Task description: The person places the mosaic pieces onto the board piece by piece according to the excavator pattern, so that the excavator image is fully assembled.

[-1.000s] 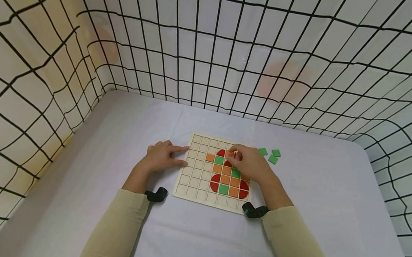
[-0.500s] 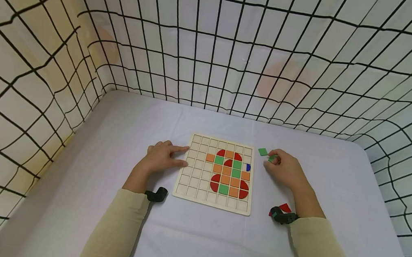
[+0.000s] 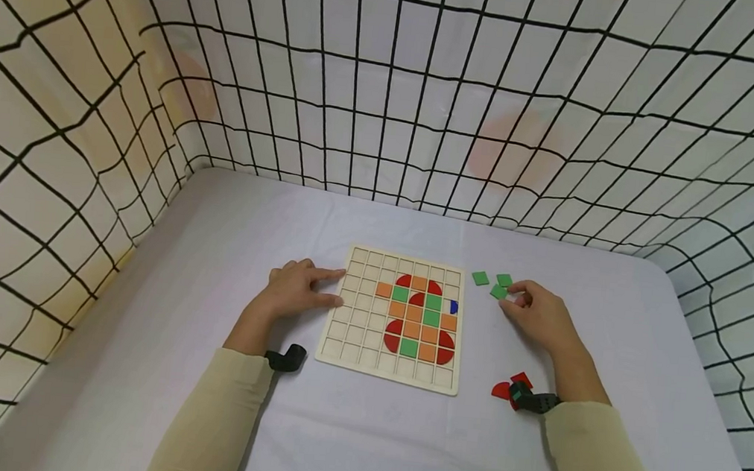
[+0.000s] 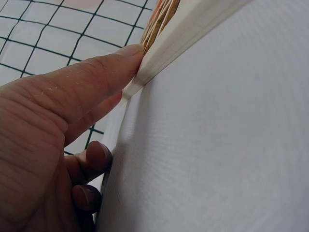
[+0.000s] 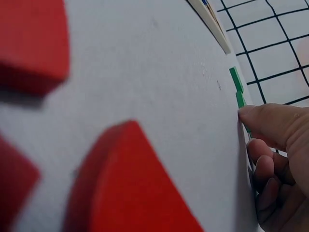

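Note:
A cream grid board (image 3: 359, 316) lies flat on the white-covered table, with orange, green, red and blue pieces set in its right part. My left hand (image 3: 295, 287) rests at the board's left edge, thumb and index finger spread against its side. In the left wrist view the thumb (image 4: 91, 82) touches the board's edge (image 4: 178, 41). Right of the board lie three loose green square tiles (image 3: 498, 292). Beside them is my right hand (image 3: 538, 317), its thumb and index fingertips apart at the nearest tiles. In the right wrist view the thumb (image 5: 273, 118) meets a green tile (image 5: 241, 99).
Loose red pieces (image 3: 501, 390) lie by the right wrist, partly hidden behind its camera. A blue half-round piece (image 3: 454, 307) sits in a cell near the board's right edge. Black wire mesh (image 3: 386, 128) stands along the back and sides of the table.
My right hand has left the board's upper part, where an orange piece now shows in its cell. It moved right to the green tiles, then slightly further right. The left hand stayed.

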Motion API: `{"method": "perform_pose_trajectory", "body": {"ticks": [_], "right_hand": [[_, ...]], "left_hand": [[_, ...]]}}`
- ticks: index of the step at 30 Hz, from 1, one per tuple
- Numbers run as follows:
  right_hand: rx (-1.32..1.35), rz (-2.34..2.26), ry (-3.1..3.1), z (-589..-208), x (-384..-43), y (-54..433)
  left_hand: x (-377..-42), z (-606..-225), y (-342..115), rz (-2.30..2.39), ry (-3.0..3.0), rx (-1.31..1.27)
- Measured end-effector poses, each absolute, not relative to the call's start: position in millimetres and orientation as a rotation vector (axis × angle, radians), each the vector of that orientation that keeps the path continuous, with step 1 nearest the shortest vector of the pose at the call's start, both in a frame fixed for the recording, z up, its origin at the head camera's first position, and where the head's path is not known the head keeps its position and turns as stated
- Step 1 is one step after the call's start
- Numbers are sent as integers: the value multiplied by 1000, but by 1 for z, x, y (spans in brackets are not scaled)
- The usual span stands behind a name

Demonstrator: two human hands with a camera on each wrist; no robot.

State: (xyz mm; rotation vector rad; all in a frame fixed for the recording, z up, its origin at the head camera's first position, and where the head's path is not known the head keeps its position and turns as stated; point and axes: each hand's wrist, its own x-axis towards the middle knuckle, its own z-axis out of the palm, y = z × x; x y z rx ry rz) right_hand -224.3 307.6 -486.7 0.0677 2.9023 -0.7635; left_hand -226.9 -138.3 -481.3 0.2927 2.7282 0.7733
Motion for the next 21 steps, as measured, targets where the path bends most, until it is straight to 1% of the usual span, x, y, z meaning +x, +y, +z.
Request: {"method": "perform_pose_trajectory", "body": {"ticks": [11,21], "right_hand": [[102,-774,2873,-488,-226,305],[75,-749,2899,-491,-227,305]], "left_hand": [[-227,-483,-138,756,2740,294],[-227,-483,-139,773,2738,290]]}}
